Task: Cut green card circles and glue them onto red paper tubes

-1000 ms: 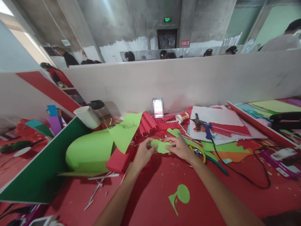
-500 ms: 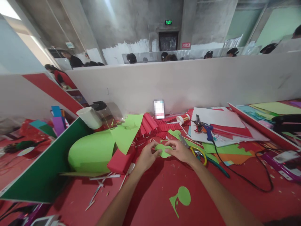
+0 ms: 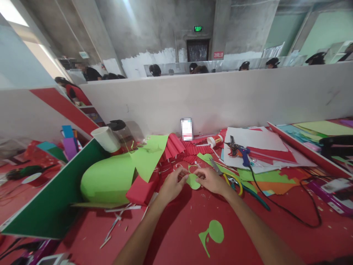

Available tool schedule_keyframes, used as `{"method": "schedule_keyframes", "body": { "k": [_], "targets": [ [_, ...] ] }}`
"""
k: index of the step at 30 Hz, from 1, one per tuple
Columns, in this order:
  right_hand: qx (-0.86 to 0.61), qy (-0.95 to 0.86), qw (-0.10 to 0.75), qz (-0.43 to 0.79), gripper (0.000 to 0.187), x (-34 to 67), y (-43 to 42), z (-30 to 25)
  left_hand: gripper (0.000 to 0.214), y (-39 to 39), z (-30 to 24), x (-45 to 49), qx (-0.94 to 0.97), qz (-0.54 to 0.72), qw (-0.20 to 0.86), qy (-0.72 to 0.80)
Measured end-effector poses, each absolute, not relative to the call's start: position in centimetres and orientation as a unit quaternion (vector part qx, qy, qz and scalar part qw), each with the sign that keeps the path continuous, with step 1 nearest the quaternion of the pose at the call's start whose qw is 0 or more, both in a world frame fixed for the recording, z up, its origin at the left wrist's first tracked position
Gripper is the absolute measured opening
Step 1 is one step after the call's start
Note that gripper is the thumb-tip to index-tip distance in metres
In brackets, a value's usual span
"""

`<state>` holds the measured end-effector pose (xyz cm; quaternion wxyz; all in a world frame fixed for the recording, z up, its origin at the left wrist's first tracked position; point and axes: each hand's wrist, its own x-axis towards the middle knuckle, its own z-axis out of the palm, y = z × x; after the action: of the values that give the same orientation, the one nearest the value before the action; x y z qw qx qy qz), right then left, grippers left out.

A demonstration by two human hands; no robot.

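Between my two hands is a small light-green paper circle point(image 3: 194, 182), held just over the red table. My left hand point(image 3: 176, 182) pinches its left edge between thumb and fingers. From the other side, my right hand point(image 3: 210, 179) grips the right edge in the same way. Nearer to me on the table lies another green paper disc point(image 3: 216, 231), beside a thin curved green scrap point(image 3: 204, 241). Scissors with yellow handles point(image 3: 234, 181) rest just right of my right hand, next to teal-handled pliers point(image 3: 256, 195).
A large green paper roll point(image 3: 109, 179) and a red block point(image 3: 143, 187) stand left of my hands. A blue glue gun point(image 3: 244, 154) with its black cord lies on white and red sheets at right. A phone point(image 3: 186, 129) leans on the white partition point(image 3: 176, 97).
The green paper between my fingers has turned; it showed a wide, notched shape and now shows as one round disc. Both hands stay in nearly the same place.
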<state>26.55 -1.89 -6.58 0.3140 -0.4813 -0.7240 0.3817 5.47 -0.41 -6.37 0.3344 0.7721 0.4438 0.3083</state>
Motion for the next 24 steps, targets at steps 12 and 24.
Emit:
{"method": "schedule_keyframes", "body": {
  "k": [12,24],
  "targets": [
    [-0.483,-0.776,0.260,0.312,0.031,26.1,-2.8,-5.9,0.018,0.1,-6.5,4.1,0.805,0.260,0.172,0.505],
    [-0.478,-0.789,0.265,0.283,0.038,25.9,-3.0,-5.8,0.027,1.0,-7.4,2.9,0.823,0.237,0.075,0.511]
  ]
}}
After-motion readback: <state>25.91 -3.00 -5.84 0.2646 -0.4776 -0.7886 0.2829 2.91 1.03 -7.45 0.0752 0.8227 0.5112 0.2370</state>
